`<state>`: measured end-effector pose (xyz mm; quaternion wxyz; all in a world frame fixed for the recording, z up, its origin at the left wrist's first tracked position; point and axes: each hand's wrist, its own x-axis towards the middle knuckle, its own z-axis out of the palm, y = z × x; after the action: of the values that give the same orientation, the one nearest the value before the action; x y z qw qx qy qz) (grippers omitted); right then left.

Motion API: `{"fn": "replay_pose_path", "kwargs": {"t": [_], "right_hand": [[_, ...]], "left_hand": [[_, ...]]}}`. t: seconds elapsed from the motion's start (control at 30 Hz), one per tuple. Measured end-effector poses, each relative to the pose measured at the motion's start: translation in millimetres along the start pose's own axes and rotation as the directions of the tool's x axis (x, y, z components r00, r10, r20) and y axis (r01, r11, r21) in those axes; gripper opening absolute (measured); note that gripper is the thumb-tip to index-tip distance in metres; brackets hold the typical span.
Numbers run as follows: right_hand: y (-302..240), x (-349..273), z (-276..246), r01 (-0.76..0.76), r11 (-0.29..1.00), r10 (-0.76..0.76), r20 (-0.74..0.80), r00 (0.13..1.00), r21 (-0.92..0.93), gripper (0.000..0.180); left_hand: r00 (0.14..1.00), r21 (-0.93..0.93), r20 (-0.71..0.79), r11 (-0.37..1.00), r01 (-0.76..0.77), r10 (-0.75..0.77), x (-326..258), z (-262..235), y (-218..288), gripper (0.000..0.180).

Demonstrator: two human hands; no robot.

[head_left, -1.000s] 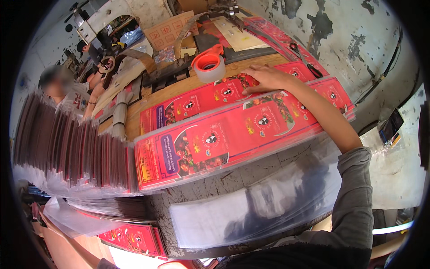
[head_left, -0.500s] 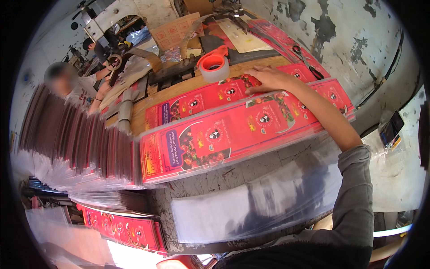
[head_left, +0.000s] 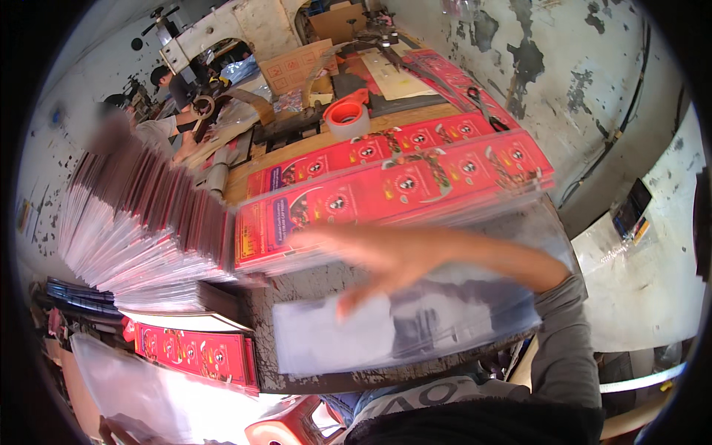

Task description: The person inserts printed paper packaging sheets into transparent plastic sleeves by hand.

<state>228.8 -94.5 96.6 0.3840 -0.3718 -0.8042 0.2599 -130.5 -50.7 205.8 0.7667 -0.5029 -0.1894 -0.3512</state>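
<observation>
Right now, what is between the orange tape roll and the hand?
In the head view, two rows of long red printed cards lie between the tape roll and the right hand, which is blurred above clear plastic sleeves.

Workshop as seen from my seat. Ahead and to my right rises a pale plaster wall [head_left: 593, 67], its paint flaking off in dark patches, with a black cable [head_left: 630, 111] curving down it. My worn grey worktop [head_left: 297, 293] butts against a wooden bench [head_left: 297, 152]. Beyond that stands a cream-coloured machine [head_left: 245, 30]. To my left another pale, speckled wall [head_left: 44, 148]. Even, bright daylight throughout.
</observation>
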Motion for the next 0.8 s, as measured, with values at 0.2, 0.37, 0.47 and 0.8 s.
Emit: {"fn": "replay_pose_path", "kwargs": {"t": [0.2, 0.37, 0.47, 0.8], "right_hand": [[0.9, 43.7, 109.9, 0.153, 0.985, -0.139, -0.151, 0.979, 0.084, 0.122], [-29.3, 62.9, 110.9, 0.110, 0.754, -0.074, -0.083, 0.994, 0.647, 0.096], [-37.4, 41.1, 93.8, -0.113, 0.629, -0.020, 0.161, 0.987, 0.769, 0.066], [-69.0, -107.2, -82.2, -0.433, 0.897, 0.443, 0.156, 0.883, -0.093, 0.027]], "left_hand": [[0.978, -0.153, -0.144, 0.980, 0.126, -0.149, 48.1, -16.0, 33.1, 0.006], [0.946, -0.326, -0.209, 0.930, 0.171, -0.248, 67.8, -11.1, 50.9, 0.008], [0.925, -0.417, -0.234, 0.891, 0.182, -0.298, 72.9, -10.0, 57.4, 0.009], [0.992, -0.704, -0.075, 0.710, 0.021, -0.104, 0.7, -50.3, 123.3, 0.008]]}}
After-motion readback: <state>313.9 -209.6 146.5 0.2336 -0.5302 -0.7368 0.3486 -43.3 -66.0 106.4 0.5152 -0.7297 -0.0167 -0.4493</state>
